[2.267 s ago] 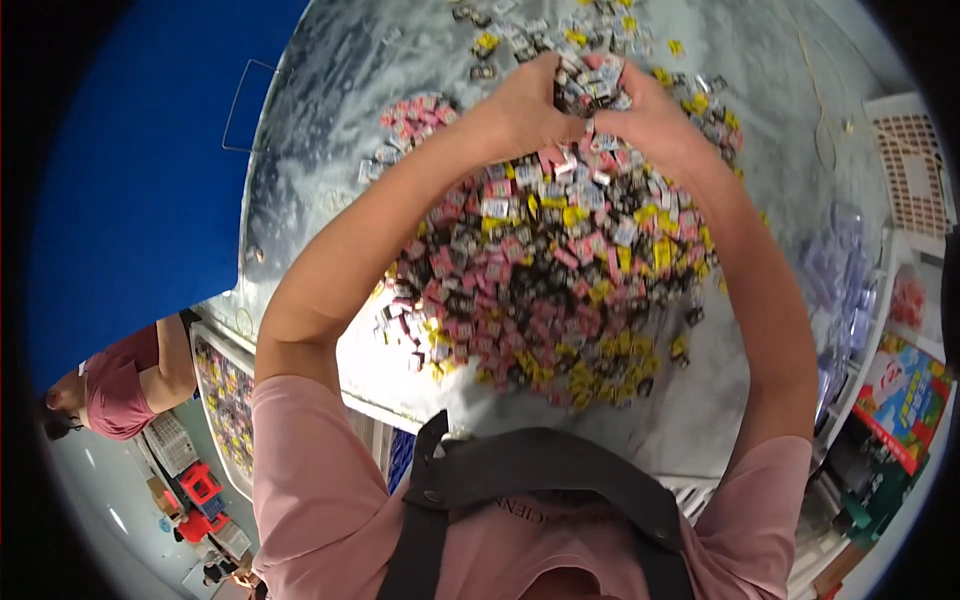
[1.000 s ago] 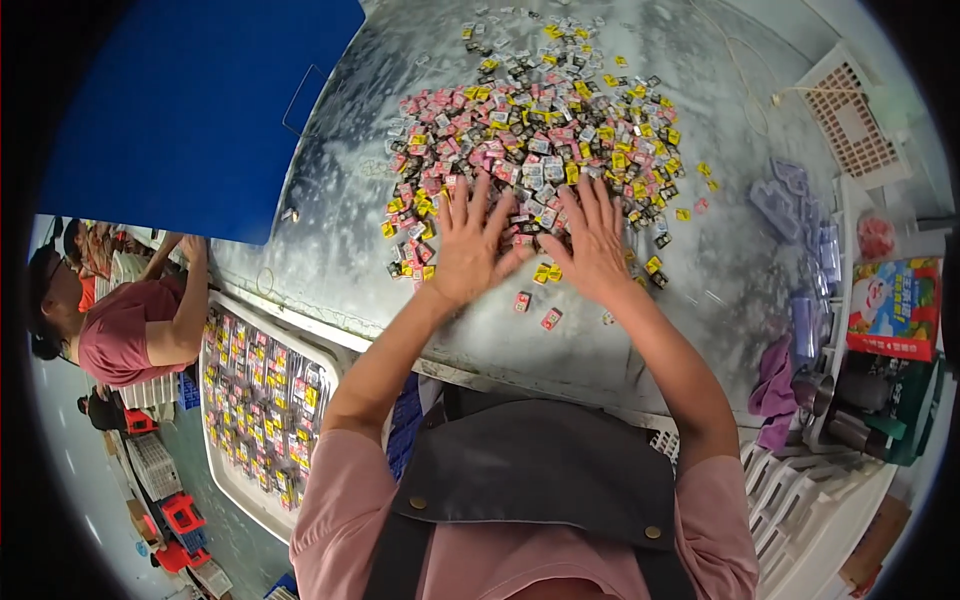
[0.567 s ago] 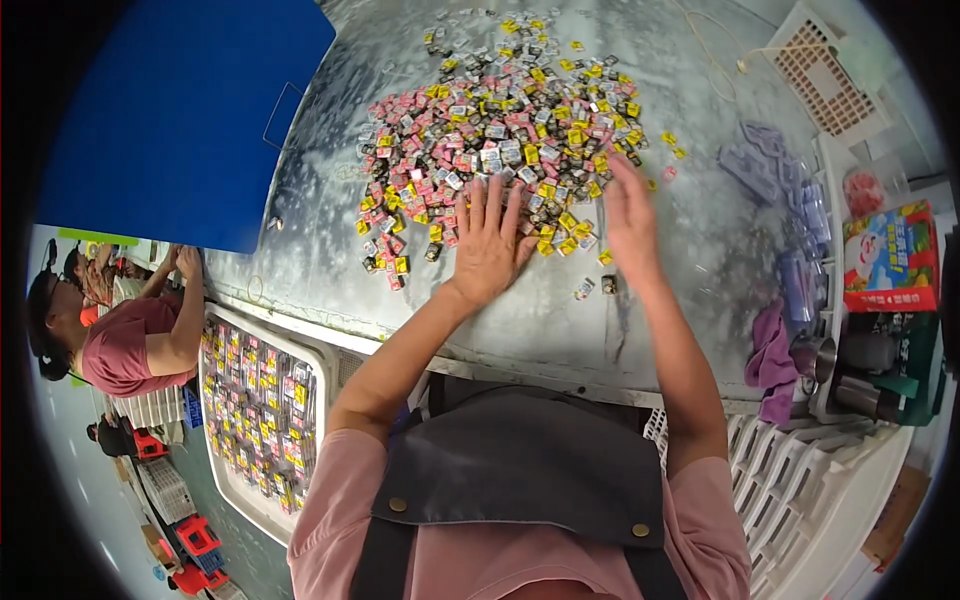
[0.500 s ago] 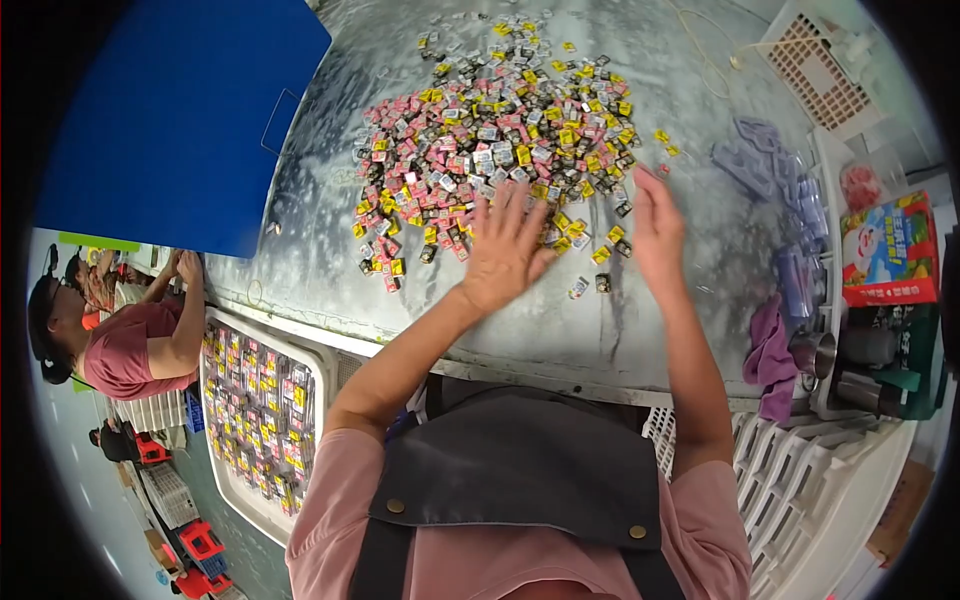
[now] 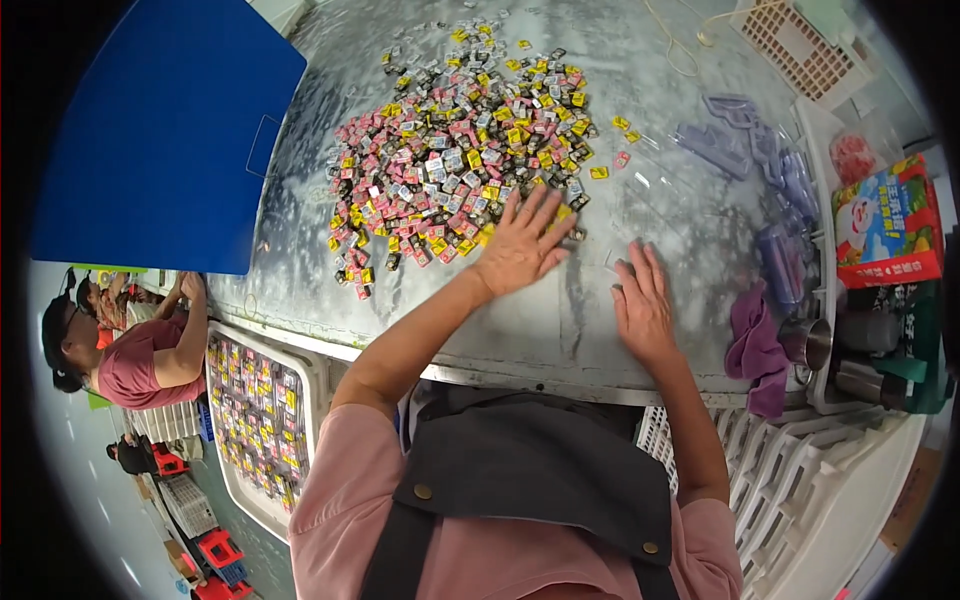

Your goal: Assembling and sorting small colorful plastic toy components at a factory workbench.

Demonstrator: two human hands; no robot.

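Observation:
A wide heap of small wrapped pieces (image 5: 450, 160) in pink, yellow, black and white lies spread over the grey metal table (image 5: 500, 340). At the heap's near right edge my left hand (image 5: 520, 245) rests with its fingers spread, covering some pieces. My right hand (image 5: 645, 305) lies palm down on the table to the right of the heap, its fingers stretched out and nothing visible in it. Beyond it a few stray yellow pieces (image 5: 600, 173) and one pink piece (image 5: 622, 160) lie apart from the heap.
A blue board (image 5: 160, 140) stands at the left. Below it a white tray (image 5: 310, 400) holds rows of packed pieces, near a person in a red shirt (image 5: 150, 355). On the right are purple plastic tools (image 5: 715, 148), a purple cloth (image 5: 757, 350), a metal cup (image 5: 808, 343) and a colourful box (image 5: 885, 225).
My left hand has slid right along the heap's near edge. My right hand has come down and nearer, away from the heap. Loose pieces near the front have been swept up toward the heap.

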